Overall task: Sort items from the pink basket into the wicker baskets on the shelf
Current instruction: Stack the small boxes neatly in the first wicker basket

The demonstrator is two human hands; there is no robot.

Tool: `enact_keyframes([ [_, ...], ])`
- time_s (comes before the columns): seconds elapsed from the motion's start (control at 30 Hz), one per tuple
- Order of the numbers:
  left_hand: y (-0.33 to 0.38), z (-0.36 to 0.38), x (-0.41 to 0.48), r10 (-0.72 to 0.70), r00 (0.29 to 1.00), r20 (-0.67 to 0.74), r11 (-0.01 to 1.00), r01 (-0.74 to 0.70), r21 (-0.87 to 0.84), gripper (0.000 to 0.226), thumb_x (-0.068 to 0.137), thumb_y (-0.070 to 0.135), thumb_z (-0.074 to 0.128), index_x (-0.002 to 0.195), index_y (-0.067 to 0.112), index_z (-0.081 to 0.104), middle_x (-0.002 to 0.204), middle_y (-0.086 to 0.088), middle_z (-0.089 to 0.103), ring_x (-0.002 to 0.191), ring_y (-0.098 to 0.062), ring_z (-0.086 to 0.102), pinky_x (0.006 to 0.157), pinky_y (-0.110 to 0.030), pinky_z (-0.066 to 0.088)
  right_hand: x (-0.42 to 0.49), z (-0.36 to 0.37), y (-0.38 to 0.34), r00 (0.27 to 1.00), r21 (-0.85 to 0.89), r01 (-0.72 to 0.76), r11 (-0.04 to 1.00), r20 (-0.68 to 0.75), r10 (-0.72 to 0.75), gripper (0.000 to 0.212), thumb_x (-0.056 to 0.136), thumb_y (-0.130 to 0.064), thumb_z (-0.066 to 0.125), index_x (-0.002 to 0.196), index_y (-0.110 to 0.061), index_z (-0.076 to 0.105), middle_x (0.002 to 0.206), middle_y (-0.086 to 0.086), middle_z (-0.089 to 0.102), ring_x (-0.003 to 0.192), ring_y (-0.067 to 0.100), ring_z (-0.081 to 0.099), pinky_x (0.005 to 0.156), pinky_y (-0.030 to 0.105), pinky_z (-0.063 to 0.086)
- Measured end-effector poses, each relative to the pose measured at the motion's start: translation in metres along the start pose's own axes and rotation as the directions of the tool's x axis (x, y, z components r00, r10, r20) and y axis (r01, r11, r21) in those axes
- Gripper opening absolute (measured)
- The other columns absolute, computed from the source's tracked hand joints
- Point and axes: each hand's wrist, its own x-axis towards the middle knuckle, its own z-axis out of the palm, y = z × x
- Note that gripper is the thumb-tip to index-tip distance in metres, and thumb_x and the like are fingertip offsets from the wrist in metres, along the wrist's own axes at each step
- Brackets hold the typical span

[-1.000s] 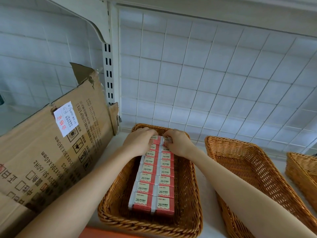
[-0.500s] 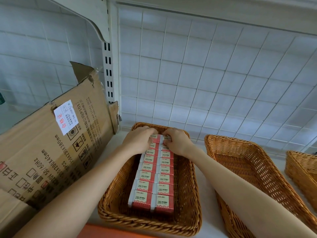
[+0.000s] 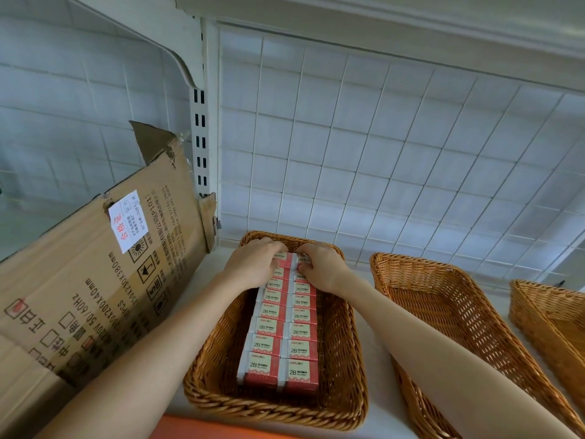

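Observation:
Two rows of red and white 2B boxes [image 3: 286, 331] fill the middle of the left wicker basket [image 3: 215, 362] on the shelf. My left hand [image 3: 253, 264] reaches to the far end of the left row, its fingers curled over the last box there. At the far end of the right row, my right hand [image 3: 321, 267] pinches the last box between fingers and thumb. The two hands nearly touch. An orange-pink edge [image 3: 221, 427], perhaps the pink basket, shows at the bottom.
A second wicker basket [image 3: 443, 312] stands to the right, and a third [image 3: 544, 312] at the right edge. A large cardboard box [image 3: 95, 280] leans at the left, close to the first basket. A white wire grid [image 3: 380, 153] backs the shelf.
Both hands stay on the far boxes and have barely shifted. The view has tilted slightly.

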Motion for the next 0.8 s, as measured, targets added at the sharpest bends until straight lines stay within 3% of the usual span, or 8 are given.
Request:
enact_keyframes([
  [0.17, 0.001, -0.001, 0.0, 0.007, 1.0, 0.005, 1.0, -0.007, -0.007, 0.043, 0.097, 0.022, 0.043, 0.14, 0.02, 0.04, 0.141, -0.001, 0.043, 0.129, -0.017, 0.04, 0.099, -0.033, 0.039, -0.007, -0.001, -0.001, 1.0, 0.002, -0.016, 1.0, -0.021, 0.016, 0.044, 0.092, -0.018, 0.048, 0.135, -0.011, 0.043, 0.134, 0.01, 0.047, 0.125, 0.026, 0.041, 0.104, 0.032, 0.031],
  [0.33, 0.003, 0.0, -0.002, 0.004, 1.0, -0.001, 1.0, -0.004, -0.004, 0.049, 0.096, 0.034, 0.043, 0.143, 0.02, 0.035, 0.145, -0.001, 0.038, 0.133, -0.018, 0.035, 0.102, -0.035, 0.038, -0.028, -0.005, 0.0, 0.99, -0.002, -0.056, 0.998, -0.134, 0.055, 0.045, 0.092, -0.015, 0.045, 0.137, -0.012, 0.041, 0.139, 0.01, 0.039, 0.129, 0.028, 0.031, 0.105, 0.035, 0.029],
  [0.57, 0.007, -0.001, -0.005, 0.036, 0.997, -0.073, 0.999, -0.037, -0.005, 0.051, 0.097, 0.038, 0.041, 0.143, 0.017, 0.034, 0.143, -0.005, 0.038, 0.134, -0.022, 0.032, 0.106, -0.036, 0.033, -0.07, -0.006, 0.007, 0.977, -0.106, -0.153, 0.982, -0.167, 0.134, 0.046, 0.095, -0.029, 0.043, 0.14, -0.016, 0.037, 0.143, 0.006, 0.035, 0.134, 0.028, 0.024, 0.109, 0.039, 0.024],
  [0.8, 0.021, -0.009, -0.017, 0.066, 0.995, -0.081, 0.984, -0.052, 0.169, 0.052, 0.097, 0.04, 0.039, 0.143, 0.017, 0.033, 0.142, -0.007, 0.039, 0.132, -0.025, 0.034, 0.109, -0.038, 0.029, -0.115, -0.017, 0.026, 0.948, -0.125, -0.296, 0.947, -0.161, 0.275, 0.045, 0.097, -0.035, 0.038, 0.139, -0.019, 0.036, 0.146, 0.007, 0.03, 0.133, 0.03, 0.026, 0.106, 0.043, 0.027],
])
